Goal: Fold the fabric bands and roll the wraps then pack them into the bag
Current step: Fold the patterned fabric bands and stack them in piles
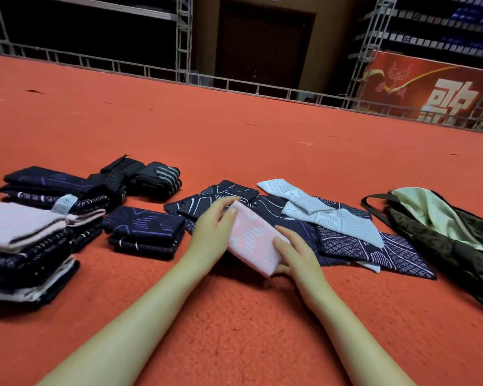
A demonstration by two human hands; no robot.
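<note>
Pink fabric band (253, 238) sits right between both hands, folded into a rectangle and lifted at an angle just above the red carpet (234, 330). Its near corner is tucked behind the right hand (297, 256), so how the thumb lies there can't be made out; the fingers lie along the band's right edge, gripping it. Left hand (211, 231) curls its fingers over the band's far upper corner, pinching it.

Behind the band, dark patterned bands (346, 240) lie spread flat and overlapping, partly hidden by the hands and by pale blue bands (318, 210) draped across them. Off to the left, a folded stack (25, 246) is cut off by the frame edge, pink on top. A smaller dark folded pile (145, 232) sits just beside it, with black rolled wraps (151, 176) further back. On the right, the bag (444, 240) lies open, pale lining showing, its far end running out of view.
</note>
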